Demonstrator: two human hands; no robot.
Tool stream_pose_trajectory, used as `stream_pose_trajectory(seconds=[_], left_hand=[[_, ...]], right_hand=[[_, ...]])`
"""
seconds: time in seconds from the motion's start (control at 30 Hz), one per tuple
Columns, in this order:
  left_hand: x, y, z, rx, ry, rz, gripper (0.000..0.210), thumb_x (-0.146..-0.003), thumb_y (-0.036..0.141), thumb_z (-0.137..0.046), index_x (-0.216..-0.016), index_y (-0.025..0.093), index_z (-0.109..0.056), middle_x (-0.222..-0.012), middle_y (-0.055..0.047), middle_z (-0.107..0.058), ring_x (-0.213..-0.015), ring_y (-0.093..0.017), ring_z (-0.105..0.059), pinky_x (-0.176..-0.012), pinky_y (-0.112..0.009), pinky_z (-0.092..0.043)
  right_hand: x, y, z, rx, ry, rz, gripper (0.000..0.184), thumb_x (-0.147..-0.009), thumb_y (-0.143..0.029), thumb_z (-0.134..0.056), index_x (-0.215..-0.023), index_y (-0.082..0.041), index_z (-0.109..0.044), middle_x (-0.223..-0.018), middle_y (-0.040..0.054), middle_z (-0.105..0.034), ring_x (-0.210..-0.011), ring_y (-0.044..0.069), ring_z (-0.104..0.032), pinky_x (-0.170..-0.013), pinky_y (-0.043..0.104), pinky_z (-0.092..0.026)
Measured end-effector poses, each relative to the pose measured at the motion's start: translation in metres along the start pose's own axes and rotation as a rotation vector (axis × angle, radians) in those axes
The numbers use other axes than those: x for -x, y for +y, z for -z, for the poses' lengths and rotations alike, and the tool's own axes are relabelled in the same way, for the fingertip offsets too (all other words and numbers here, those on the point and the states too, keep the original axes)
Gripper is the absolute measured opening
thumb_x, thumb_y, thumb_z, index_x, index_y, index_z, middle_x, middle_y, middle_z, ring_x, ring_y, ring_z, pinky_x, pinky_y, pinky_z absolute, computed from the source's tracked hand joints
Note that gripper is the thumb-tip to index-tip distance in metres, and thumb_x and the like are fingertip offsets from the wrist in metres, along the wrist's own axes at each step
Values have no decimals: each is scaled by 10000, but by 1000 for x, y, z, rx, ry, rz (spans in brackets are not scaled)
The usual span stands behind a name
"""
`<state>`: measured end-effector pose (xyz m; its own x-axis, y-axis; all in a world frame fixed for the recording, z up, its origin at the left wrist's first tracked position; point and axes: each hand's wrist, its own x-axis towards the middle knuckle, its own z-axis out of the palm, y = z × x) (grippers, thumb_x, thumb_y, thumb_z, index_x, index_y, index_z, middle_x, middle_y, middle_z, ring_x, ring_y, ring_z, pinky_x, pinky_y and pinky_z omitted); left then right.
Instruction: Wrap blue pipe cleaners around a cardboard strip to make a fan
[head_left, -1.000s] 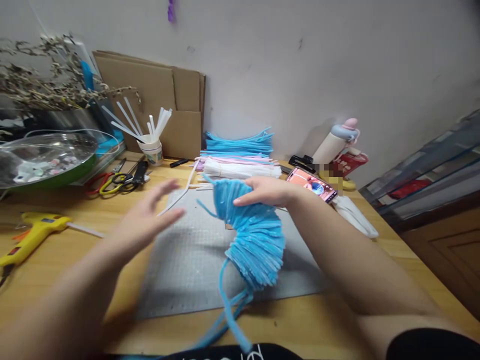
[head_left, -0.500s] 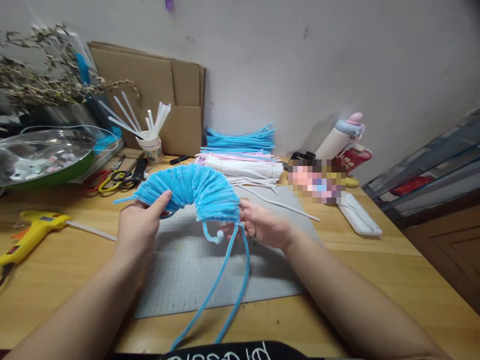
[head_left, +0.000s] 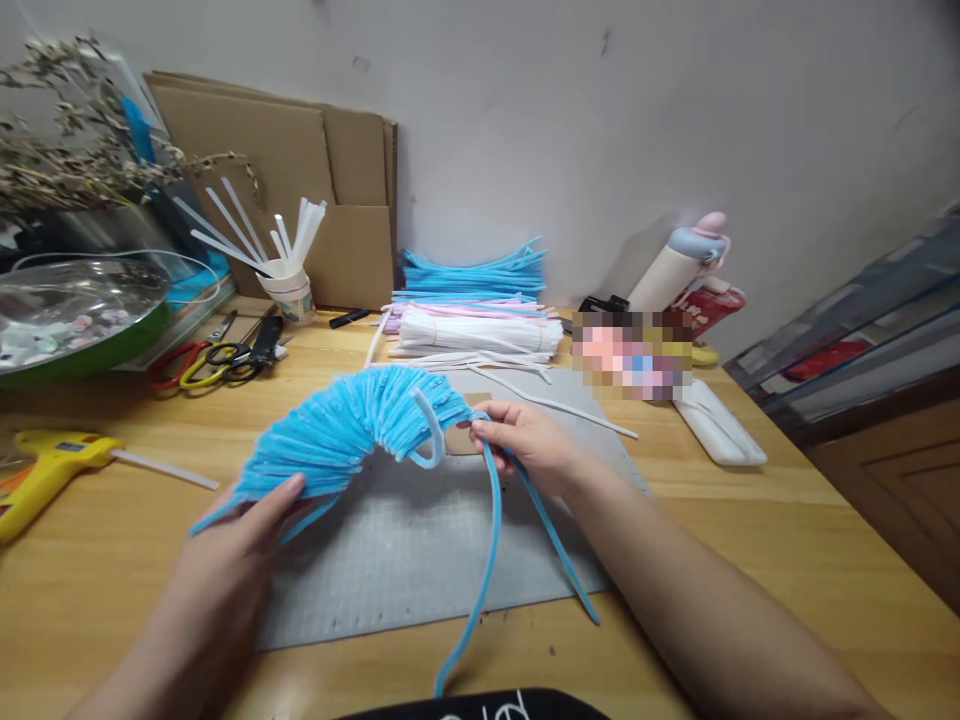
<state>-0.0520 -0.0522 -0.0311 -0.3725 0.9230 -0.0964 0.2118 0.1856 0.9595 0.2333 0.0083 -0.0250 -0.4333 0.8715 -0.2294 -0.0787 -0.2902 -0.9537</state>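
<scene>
A curved, ribbed bundle of blue pipe cleaners (head_left: 341, 425) arches above the grey cutting mat (head_left: 360, 570). My left hand (head_left: 251, 530) is closed around its lower left end, thumb on the front, the other fingers hidden behind. At the bundle's right end my right hand (head_left: 517, 435) pinches blue pipe cleaner stems (head_left: 493, 520) between thumb and fingers; two long tails hang from there towards the table's front. A short bent blue stem (head_left: 431, 430) sticks up near that end. Behind it a small brown cardboard piece (head_left: 466, 440) lies on the mat.
Blue pipe cleaners (head_left: 472, 272) and white ones (head_left: 480, 332) lie by the wall. At left are a yellow glue gun (head_left: 56, 470), scissors (head_left: 202, 368) and a paper cup of glue sticks (head_left: 289, 292). A bottle (head_left: 671, 265) and white case (head_left: 720, 425) are at right.
The bundle's left end has dropped down and left with my left hand. My right hand now pinches the stems at the tip, and the short bent stem has turned from hanging to pointing up.
</scene>
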Motion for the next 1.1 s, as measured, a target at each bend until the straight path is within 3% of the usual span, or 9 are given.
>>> stream_pose_trajectory(seconds=[0.1, 0.13, 0.2, 0.37, 0.47, 0.63, 0.8, 0.97, 1.1], left_hand=[[0, 0, 12, 164, 227, -26, 270, -777, 374, -530, -1030, 301, -588, -1123, -29, -662, -1108, -264, -598, -977, -473, -471], [-2, 6, 15, 144, 369, -162, 320, -786, 352, -529, -1103, 308, -553, -1217, -28, -609, -1169, -253, -555, -1015, -468, -435], [-7, 28, 16, 81, 409, -326, 476, -721, 261, -659, -1170, 337, -519, -1318, 22, -526, -1250, -209, -474, -1103, -385, -330], [-28, 97, -10, -502, -475, -810, 335, -875, 318, -526, -1205, 262, -544, -1384, -17, -470, -1302, -188, -389, -1111, -355, -265], [-50, 115, -34, -576, -943, -729, 369, -890, 360, -492, -1244, 263, -538, -1379, -19, -494, -1267, -183, -432, -1072, -331, -308], [-68, 113, -59, -742, -1293, -580, 323, -733, 471, -671, -927, 214, -704, -855, 10, -692, -805, -159, -614, -733, -224, -450], [-57, 115, -61, -746, -1295, -446, 351, -749, 504, -626, -851, 177, -702, -694, 23, -648, -640, -126, -560, -543, -192, -381], [-42, 95, -67, -712, -1082, -488, 305, -801, 445, -547, -912, 209, -704, -744, 29, -663, -677, -138, -560, -601, -215, -391], [-38, 75, -74, -593, -907, -492, 296, -806, 432, -534, -784, 176, -682, -680, 18, -610, -668, -146, -536, -615, -237, -393]], right_hand=[[-5, -10, 5, 53, -58, -13, 270, -759, -370, -659, -901, -141, -632, -621, -39, -542, -433, 33, -388, -387, 167, -255], [-8, -15, 6, 74, -95, -14, 263, -762, -362, -655, -894, -136, -635, -611, -39, -532, -446, 36, -389, -395, 167, -248], [-13, -25, 6, 142, -184, -18, 256, -773, -350, -643, -902, -128, -642, -601, -40, -516, -465, 42, -385, -405, 173, -236], [-19, -49, -3, 323, -375, -24, 263, -820, -346, -602, -960, -128, -643, -603, -39, -503, -473, 48, -354, -414, 189, -210], [-13, -53, -8, 329, -478, -28, 227, -821, -338, -609, -917, -134, -633, -626, -37, -513, -488, 46, -361, -426, 185, -228], [-5, -44, 0, 335, -587, -134, 280, -826, -374, -602, -972, -136, -616, -678, -23, -545, -496, 46, -388, -441, 179, -265], [-5, -42, 8, 532, -345, 136, 203, -843, -336, -578, -867, -138, -616, -680, -19, -549, -584, 79, -460, -552, 210, -369], [-2, -41, -5, 1032, -172, 495, 131, -868, -238, -539, -888, -189, -658, -854, 37, -649, -819, 167, -564, -767, 308, -403], [9, -27, -22, 1237, 342, 690, 177, -868, -255, -531, -1011, -220, -630, -1146, 98, -589, -1113, 257, -491, -973, 436, -274]])
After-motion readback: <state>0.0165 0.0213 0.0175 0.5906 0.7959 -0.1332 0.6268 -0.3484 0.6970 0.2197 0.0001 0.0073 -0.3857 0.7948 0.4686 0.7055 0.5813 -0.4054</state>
